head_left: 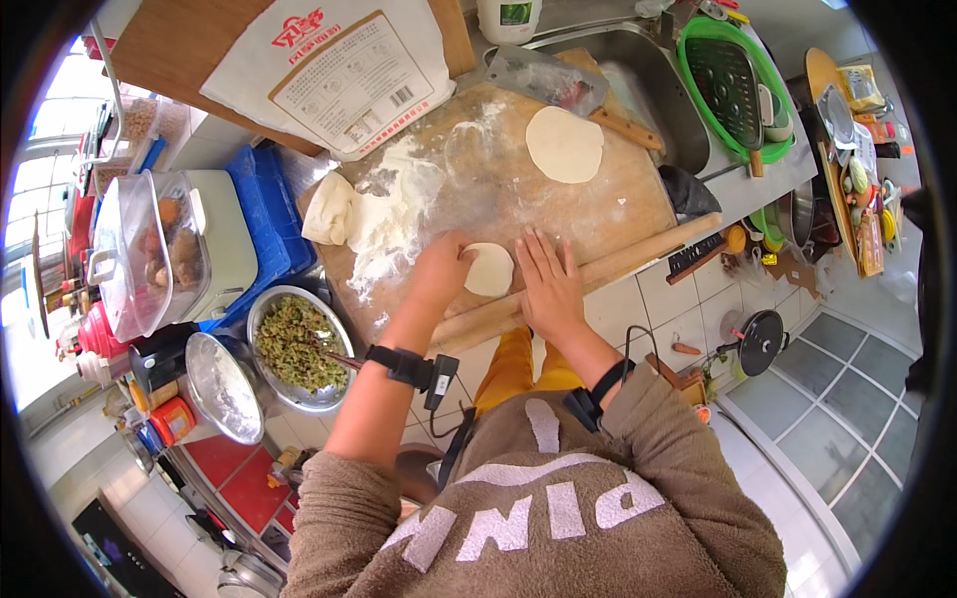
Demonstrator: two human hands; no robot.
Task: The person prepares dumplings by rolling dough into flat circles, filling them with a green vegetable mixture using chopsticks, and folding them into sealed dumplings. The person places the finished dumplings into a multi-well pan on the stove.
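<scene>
My left hand [444,267] pinches the left edge of a small flat round of dough [490,271] near the front of a floured wooden board [478,189]. To its right, my right hand [550,282] lies flat with fingers stretched out. Its palm rests over a long wooden rolling pin [638,254], which lies along the board's front edge and sticks out past the right corner. A larger rolled-out dough round [564,146] lies at the back right of the board. A lump of dough [330,209] sits at the left, beside spread white flour [394,204].
A metal bowl of chopped green filling [299,344] stands left of the board, near a floury metal bowl [223,387]. Behind lie a knife handle [628,130], a plastic bag [546,78], a sink [683,125] and a green basket [688,40]. A flour sack [339,70] leans at back left.
</scene>
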